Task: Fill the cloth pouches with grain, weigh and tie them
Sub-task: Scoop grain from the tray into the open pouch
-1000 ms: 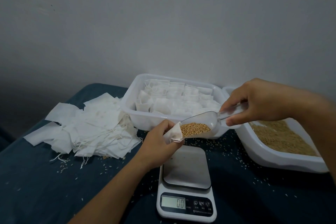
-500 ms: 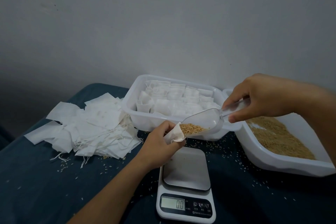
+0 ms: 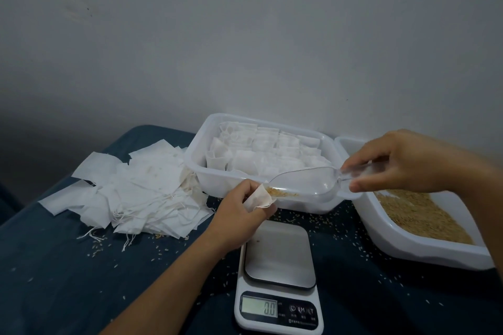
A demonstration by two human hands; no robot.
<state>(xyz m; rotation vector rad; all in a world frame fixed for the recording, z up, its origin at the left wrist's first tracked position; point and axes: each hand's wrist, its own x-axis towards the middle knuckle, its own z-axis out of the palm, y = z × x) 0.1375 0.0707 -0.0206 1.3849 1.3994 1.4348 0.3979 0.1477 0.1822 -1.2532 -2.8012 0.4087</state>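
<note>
Filling step: pouch (image 3: 258, 198) pinched open by left hand (image 3: 239, 212); scoop (image 3: 304, 182) gripped, tipped by right hand (image 3: 402, 163), seemingly near-empty. Weighing on scale (image 3: 279, 255) is due next.

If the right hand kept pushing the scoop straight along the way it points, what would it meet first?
Most likely the open mouth of the pouch held in the left hand. The right hand aims the scoop leftward, its lip already at the pouch; exact depth is unclear.
</note>
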